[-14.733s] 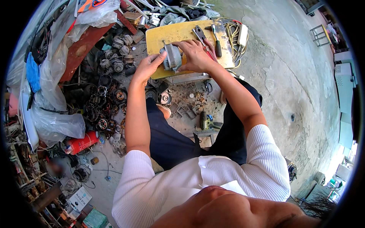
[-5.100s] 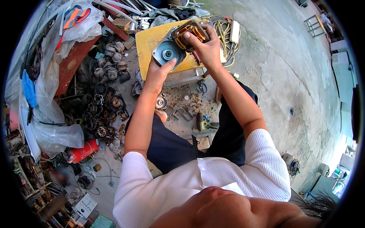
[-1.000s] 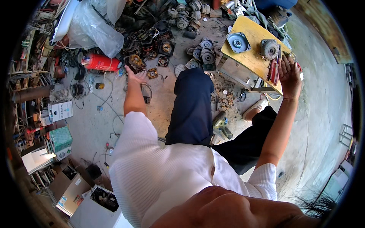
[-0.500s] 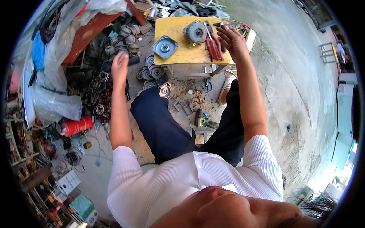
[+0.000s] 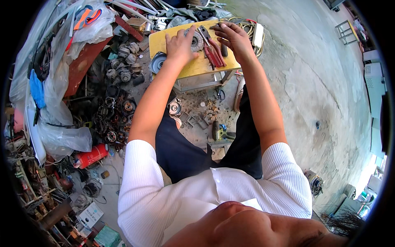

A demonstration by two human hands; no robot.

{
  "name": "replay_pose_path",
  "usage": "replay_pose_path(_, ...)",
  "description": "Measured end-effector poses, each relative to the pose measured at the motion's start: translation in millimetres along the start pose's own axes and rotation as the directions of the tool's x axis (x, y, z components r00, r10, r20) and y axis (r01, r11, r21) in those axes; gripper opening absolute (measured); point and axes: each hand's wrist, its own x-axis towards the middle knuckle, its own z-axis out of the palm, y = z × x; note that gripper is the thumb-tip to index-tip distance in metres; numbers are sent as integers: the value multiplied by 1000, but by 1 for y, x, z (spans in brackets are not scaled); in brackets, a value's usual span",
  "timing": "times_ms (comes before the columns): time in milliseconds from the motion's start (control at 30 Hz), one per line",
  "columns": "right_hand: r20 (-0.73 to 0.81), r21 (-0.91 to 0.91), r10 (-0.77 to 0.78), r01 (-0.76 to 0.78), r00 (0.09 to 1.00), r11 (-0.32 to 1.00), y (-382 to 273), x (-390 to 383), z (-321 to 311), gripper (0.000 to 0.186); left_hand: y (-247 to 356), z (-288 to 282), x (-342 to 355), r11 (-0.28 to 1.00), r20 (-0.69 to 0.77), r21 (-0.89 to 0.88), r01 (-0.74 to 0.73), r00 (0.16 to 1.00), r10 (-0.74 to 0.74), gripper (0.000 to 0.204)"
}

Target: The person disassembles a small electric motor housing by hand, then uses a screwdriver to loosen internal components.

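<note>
On the yellow tabletop (image 5: 191,70), my left hand (image 5: 179,47) lies over a round metal motor part (image 5: 196,41), fingers spread around its left side and partly hiding it. A blue-grey flanged cover (image 5: 157,64) sits at the table's left edge. Red-handled pliers (image 5: 214,54) lie right of the round part, beside a dark tool handle (image 5: 224,50). My right hand (image 5: 234,39) is at the table's upper right, fingers bent but apart, near that tool's dark upper end; whether it touches it is unclear.
Used motor parts (image 5: 123,105) heap on the floor at left, with plastic sheeting (image 5: 68,140), a red cylinder (image 5: 90,156) and scrap. A green drill (image 5: 218,131) lies between my legs. A cable coil and white power strip (image 5: 258,35) adjoin the table; concrete floor (image 5: 312,90) spreads right.
The two parts held earlier now rest on the table. In the last second my head turned back toward the table, and my left hand moved from over the floor pile onto the round part.
</note>
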Motion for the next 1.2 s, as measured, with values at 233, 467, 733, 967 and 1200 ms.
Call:
replay_pose_path(233, 23, -140, 55, -51, 998, 989, 8, 2, 0, 28, -28, -9, 2, 857, -80, -510, 72, 988, -130, 99)
replay_pose_path(467, 121, -78, 335, -327, 934, 942, 23, -12, 27, 36, -22, -23, -27, -21, 250, -968, 251, 949, -190, 72)
replay_pose_path(733, 89, -51, 271, -267, 958, 962, 46, -14, 32, 31, -12, -8, -41, -349, 403, -868, 353, 912, -79, 59)
replay_pose_path(967, 75, 19, 207, -209, 975, 978, 53, -7, 35, 29, -11, 1, -30, -438, 402, -842, 316, 908, -116, 52)
replay_pose_path(1200, 114, -361, 54, -10, 992, 932, 44, -7, 29, 43, -14, 7, -24, -644, 438, -700, 308, 898, -47, 49)
